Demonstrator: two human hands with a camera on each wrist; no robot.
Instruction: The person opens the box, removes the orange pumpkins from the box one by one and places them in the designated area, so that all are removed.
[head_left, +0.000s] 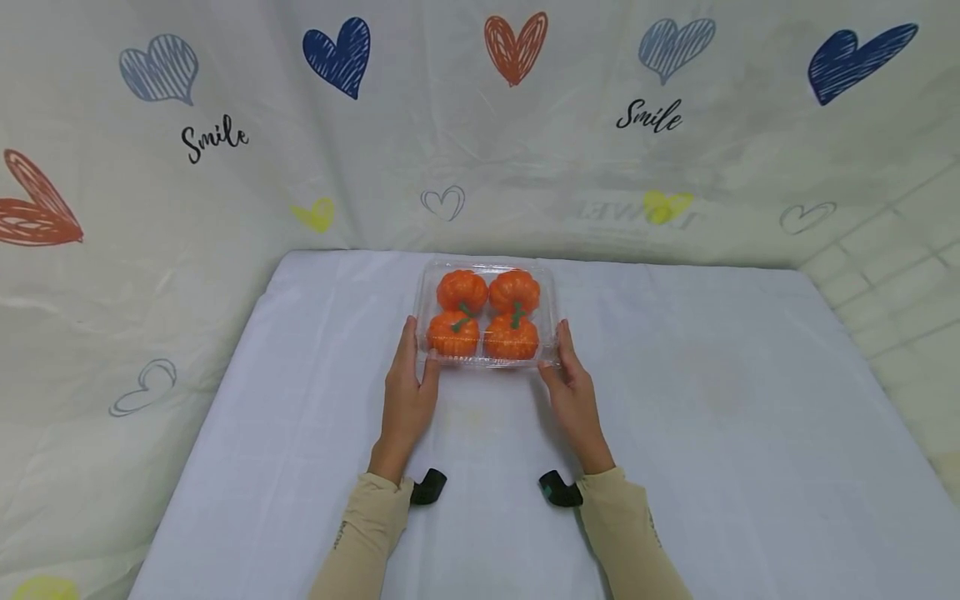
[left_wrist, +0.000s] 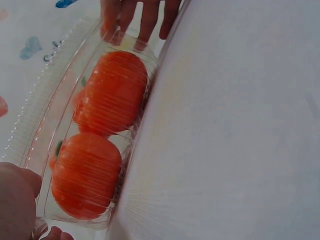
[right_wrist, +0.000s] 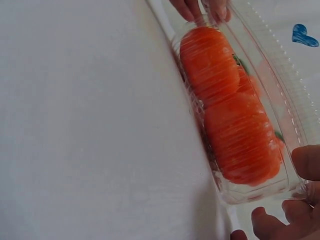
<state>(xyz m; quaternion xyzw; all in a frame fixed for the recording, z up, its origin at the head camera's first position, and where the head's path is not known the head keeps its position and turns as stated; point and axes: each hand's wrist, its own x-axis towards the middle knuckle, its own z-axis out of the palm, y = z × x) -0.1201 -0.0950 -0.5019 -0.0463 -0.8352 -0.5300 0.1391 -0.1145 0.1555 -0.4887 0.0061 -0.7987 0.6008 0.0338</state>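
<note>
A clear plastic clamshell container (head_left: pixel 483 364) is at the far middle of the table, holding several small orange pumpkins (head_left: pixel 514 292) with green stems, set in two rows. My left hand (head_left: pixel 410 392) holds its left side, the thumb at the near corner and the fingers along the side wall. On the opposite side my right hand (head_left: pixel 576 400) grips it the same way. In the right wrist view, the right thumb (right_wrist: pixel 306 162) lies on the container's rim with the curled fingers lower down. The lid appears to be down over the pumpkins.
A white cloth covers the table (head_left: pixel 712 433). Behind it hangs a pale curtain (head_left: pixel 480 150) printed with hearts and "Smile". Dark wrist-worn devices (head_left: pixel 428 487) stick out from both beige sleeves (head_left: pixel 367 525).
</note>
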